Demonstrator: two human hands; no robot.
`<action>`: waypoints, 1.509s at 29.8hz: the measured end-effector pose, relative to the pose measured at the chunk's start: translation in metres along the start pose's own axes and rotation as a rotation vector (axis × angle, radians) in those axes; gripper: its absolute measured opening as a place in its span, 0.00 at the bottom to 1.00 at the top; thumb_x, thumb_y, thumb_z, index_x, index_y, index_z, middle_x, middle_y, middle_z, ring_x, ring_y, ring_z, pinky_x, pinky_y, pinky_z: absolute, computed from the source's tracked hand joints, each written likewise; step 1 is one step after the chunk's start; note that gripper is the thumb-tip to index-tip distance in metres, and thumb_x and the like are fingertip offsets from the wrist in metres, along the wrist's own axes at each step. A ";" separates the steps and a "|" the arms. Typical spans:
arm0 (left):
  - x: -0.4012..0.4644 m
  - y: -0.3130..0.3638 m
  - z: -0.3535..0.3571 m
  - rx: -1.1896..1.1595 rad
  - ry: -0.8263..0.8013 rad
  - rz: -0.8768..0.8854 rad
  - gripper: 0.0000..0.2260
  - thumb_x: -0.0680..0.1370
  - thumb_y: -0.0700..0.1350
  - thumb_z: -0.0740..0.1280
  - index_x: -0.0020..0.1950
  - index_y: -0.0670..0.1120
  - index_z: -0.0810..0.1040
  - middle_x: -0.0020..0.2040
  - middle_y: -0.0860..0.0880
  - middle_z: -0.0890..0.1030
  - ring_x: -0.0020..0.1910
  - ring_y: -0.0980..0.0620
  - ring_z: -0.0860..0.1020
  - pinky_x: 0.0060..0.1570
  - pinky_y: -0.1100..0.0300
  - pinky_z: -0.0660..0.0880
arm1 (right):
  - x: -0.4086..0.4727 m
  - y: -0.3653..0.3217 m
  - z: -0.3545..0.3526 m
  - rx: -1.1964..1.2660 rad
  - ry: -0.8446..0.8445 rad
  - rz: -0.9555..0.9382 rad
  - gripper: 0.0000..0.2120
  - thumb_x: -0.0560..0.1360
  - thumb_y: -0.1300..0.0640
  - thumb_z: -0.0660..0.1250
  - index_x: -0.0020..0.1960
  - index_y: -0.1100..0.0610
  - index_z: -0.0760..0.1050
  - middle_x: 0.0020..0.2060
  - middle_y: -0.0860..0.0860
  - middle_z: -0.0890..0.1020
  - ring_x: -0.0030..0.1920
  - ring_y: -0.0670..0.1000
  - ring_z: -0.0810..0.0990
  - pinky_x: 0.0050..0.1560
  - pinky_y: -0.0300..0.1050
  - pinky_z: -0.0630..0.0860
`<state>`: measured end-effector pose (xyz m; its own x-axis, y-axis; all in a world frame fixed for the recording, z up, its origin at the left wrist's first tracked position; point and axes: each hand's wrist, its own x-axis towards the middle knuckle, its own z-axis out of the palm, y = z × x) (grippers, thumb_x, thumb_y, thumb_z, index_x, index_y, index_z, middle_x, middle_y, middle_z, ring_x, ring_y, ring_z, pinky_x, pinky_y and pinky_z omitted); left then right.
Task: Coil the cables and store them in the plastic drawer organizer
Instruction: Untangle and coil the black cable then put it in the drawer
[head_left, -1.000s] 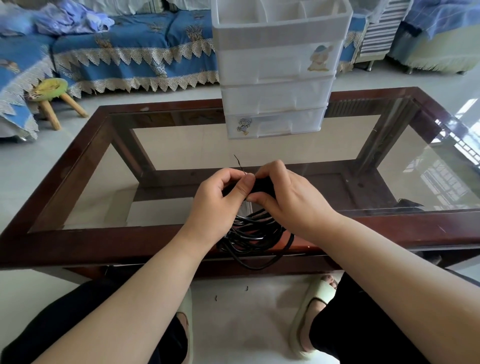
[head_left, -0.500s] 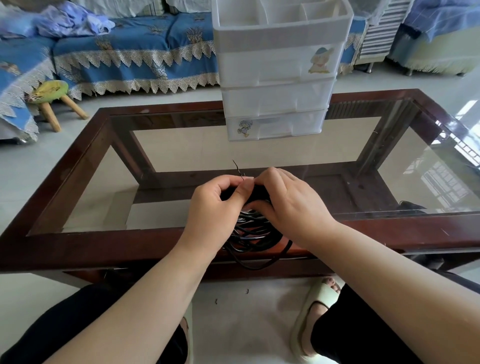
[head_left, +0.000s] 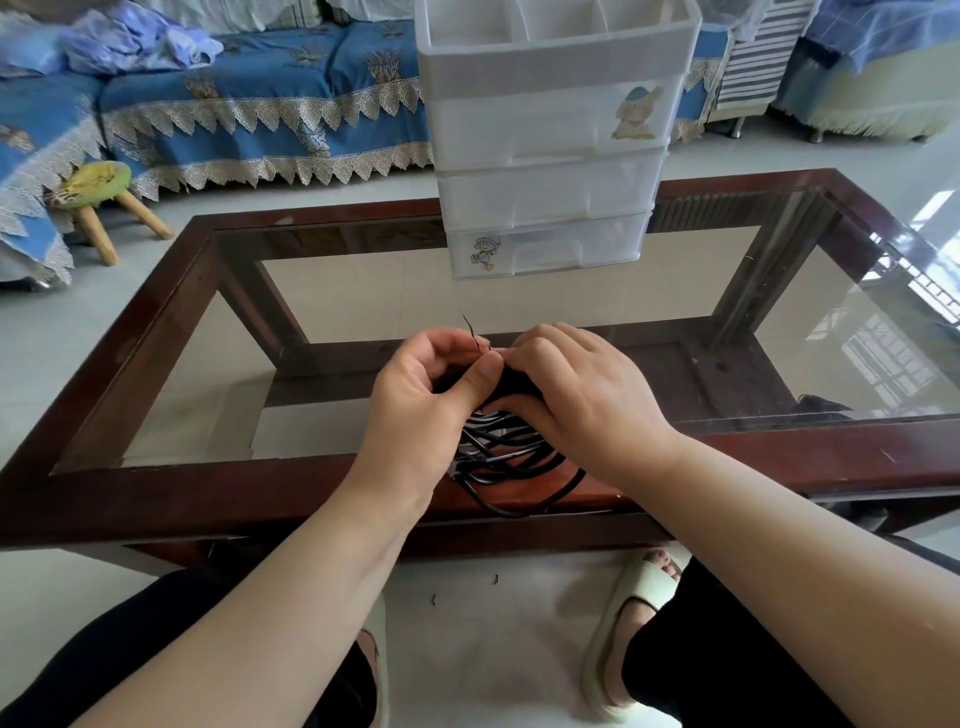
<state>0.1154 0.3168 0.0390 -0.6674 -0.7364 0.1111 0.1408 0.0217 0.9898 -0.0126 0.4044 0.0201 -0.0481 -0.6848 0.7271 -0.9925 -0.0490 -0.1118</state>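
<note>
Your left hand (head_left: 415, 400) and right hand (head_left: 582, 395) both grip the black cable coil (head_left: 506, 457) at table (head_left: 156, 499) 6 o'clock | thin tie (head_left: 470, 332) sticks up | drawer organizer (head_left: 550, 156) at 12 o'clock

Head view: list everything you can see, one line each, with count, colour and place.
cable coil: one, black, over the table's near edge, gripped at its top by both hands
twist tie: one, thin black, sticking up between the hands
drawer organizer: one, translucent white, three shut drawers, on the table's far side
coffee table: one, dark wood frame with glass top, centre
stool: one, green seat with wooden legs, far left on the floor
sofa cover: blue with cream lace trim, behind the table
slippers: two, pale, on the person's feet
left hand: grips the coil
right hand: grips the coil
</note>
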 end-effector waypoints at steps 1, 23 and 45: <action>0.002 0.000 -0.001 -0.017 -0.002 -0.011 0.08 0.72 0.40 0.71 0.49 0.44 0.75 0.42 0.47 0.83 0.45 0.49 0.82 0.52 0.55 0.78 | -0.001 0.000 0.000 -0.009 0.004 -0.004 0.15 0.77 0.53 0.65 0.46 0.66 0.78 0.38 0.58 0.79 0.36 0.60 0.78 0.34 0.54 0.75; 0.036 0.013 -0.038 0.209 -0.108 0.225 0.12 0.73 0.52 0.68 0.51 0.51 0.70 0.38 0.57 0.82 0.41 0.59 0.80 0.43 0.64 0.74 | 0.042 -0.031 0.009 0.136 0.066 0.228 0.18 0.70 0.48 0.72 0.42 0.59 0.68 0.31 0.51 0.76 0.31 0.54 0.73 0.26 0.45 0.69; 0.022 -0.006 -0.055 0.680 -0.337 0.236 0.15 0.72 0.53 0.71 0.48 0.56 0.65 0.43 0.51 0.78 0.48 0.50 0.77 0.52 0.48 0.74 | 0.048 0.005 0.008 0.713 -0.731 0.479 0.07 0.75 0.48 0.67 0.47 0.50 0.72 0.32 0.48 0.73 0.32 0.41 0.69 0.34 0.33 0.68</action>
<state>0.1401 0.2632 0.0302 -0.8761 -0.4190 0.2386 -0.0987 0.6402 0.7618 -0.0187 0.3656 0.0489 -0.0972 -0.9945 -0.0401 -0.5876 0.0898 -0.8041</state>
